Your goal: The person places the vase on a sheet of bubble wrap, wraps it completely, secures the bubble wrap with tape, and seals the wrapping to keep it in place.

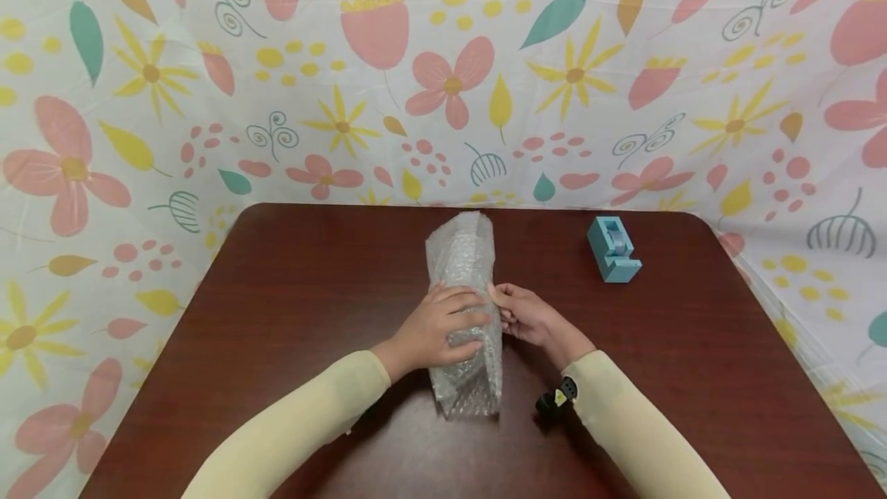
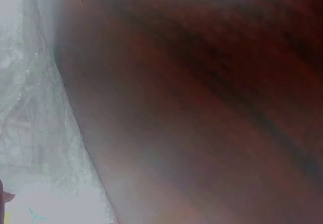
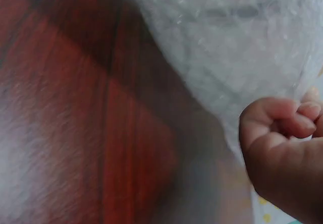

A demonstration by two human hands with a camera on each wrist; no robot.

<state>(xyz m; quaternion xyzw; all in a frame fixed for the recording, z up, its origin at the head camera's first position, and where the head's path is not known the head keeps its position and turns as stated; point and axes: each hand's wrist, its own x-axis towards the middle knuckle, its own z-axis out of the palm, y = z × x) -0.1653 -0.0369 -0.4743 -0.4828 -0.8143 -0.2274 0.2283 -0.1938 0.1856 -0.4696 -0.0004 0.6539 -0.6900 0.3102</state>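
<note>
A bundle of clear bubble wrap (image 1: 466, 252) lies lengthwise on the table, rolled up with loose, flattened ends. Whether it has something inside I cannot tell. My left hand (image 1: 443, 329) rests across the top of the bundle from the left, fingers spread over it. On the other side, my right hand (image 1: 527, 318) pinches the right edge of the wrap between thumb and curled fingers. The right wrist view shows that hand (image 3: 277, 148) close up against the bubble wrap (image 3: 232, 57). In the left wrist view, bubble wrap (image 2: 35, 128) fills the left side.
A light blue tape dispenser (image 1: 614, 252) with a roll of tape stands at the back right of the dark brown table (image 1: 312, 276). A floral-patterned cloth (image 1: 443, 83) hangs behind the table and along its sides. A black strap device (image 1: 557, 399) is on the right wrist.
</note>
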